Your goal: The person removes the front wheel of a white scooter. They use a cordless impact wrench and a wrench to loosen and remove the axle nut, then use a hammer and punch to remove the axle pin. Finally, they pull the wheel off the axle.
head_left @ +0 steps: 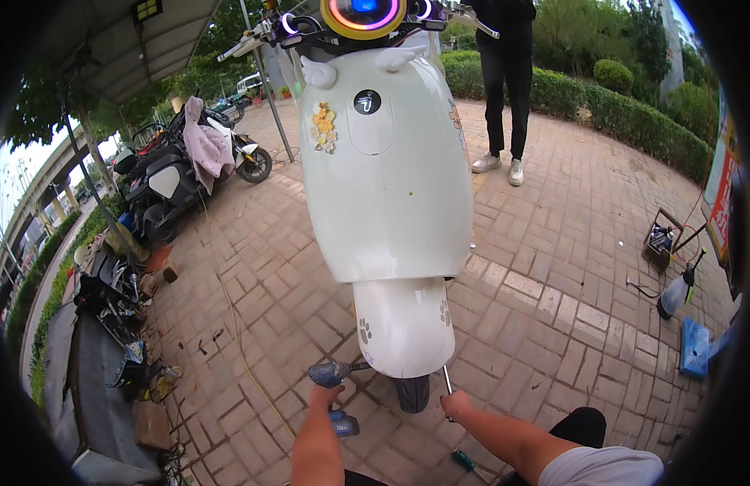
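A pale electric scooter (387, 202) stands in front of me, its white front fender (405, 316) over the black front wheel (413, 395). My left hand (326, 397) is wrapped round the handle of a blue cordless impact wrench (330, 373). The tool's nose points right, at the left side of the wheel; where its tip meets the wheel is hidden under the fender. On the wheel's other side, my right hand (456, 406) is closed round a thin silver wrench (447, 378). That wrench stands nearly upright beside the fender's edge, its upper end close to the fender.
A screwdriver (470, 465) lies on the brick paving near my right knee. At the right are a spray bottle (676, 293), a tool carrier (662, 240) and a blue case (694, 347). Parked scooters (172, 174) stand at the left; a person (505, 81) stands behind the scooter.
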A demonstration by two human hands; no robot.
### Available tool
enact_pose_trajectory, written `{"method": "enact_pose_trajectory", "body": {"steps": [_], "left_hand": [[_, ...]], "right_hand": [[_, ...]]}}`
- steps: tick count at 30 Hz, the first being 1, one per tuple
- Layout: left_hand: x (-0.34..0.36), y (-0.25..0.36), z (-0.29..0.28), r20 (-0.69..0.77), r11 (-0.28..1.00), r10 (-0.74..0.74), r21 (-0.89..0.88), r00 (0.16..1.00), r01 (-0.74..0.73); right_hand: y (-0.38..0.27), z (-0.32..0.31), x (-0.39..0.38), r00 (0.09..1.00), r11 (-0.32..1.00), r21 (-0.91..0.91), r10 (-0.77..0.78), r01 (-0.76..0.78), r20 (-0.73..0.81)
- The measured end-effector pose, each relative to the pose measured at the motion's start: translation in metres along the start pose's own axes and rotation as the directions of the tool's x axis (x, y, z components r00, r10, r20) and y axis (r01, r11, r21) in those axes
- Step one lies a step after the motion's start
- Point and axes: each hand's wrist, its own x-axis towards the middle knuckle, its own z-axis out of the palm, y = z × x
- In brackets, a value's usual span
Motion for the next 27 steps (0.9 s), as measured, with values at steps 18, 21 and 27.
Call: {"method": "enact_pose_trajectory", "body": {"steps": [18, 21, 27], "left_hand": [[-0.05, 0.051, -0.028, -0.021, 0.975, -0.214, -0.065, 0.977, 0.213], [-0.044, 0.047, -0.025, -0.056, 0.972, -0.234, -0.036, 0.971, 0.233], [-0.034, 0.038, -0.017, -0.083, 0.984, -0.166, -0.074, 0.983, 0.16]], "right_hand": [[0.012, 0.012, 0.019, 1.0, 0.997, -0.075, -0.027, 0.026, -0.012], [0.006, 0.006, 0.013, 1.0, 0.996, -0.092, 0.008, -0.006, 0.016], [-0.002, -0.003, 0.003, 0.998, 0.988, -0.15, 0.049, -0.041, 0.05]]}}
